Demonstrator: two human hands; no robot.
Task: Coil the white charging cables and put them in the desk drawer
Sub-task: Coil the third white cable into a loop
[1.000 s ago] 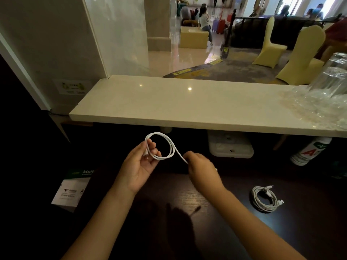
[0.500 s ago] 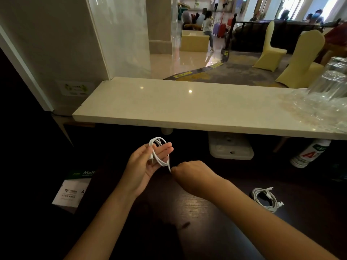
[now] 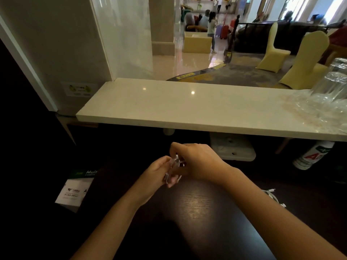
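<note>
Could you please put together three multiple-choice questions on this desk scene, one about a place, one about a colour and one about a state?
1. Where does the second coiled cable lie?
A. On the dark desk, to the right of the right forearm
B. On the marble counter
C. In an open drawer

2. What colour is the cable in the hands?
A. Black
B. White
C. Red

3. What are the hands doing with that cable?
A. Both rest flat on the desk
B. Only the left touches it
C. The left hand and right hand are closed together around it

Answers: 1 A, its loops show on the dark wood beside the forearm, partly hidden by it. 2 B, the strands between the fingers are white. 3 C, both hands meet above the desk with the cable bunched between them.
</note>
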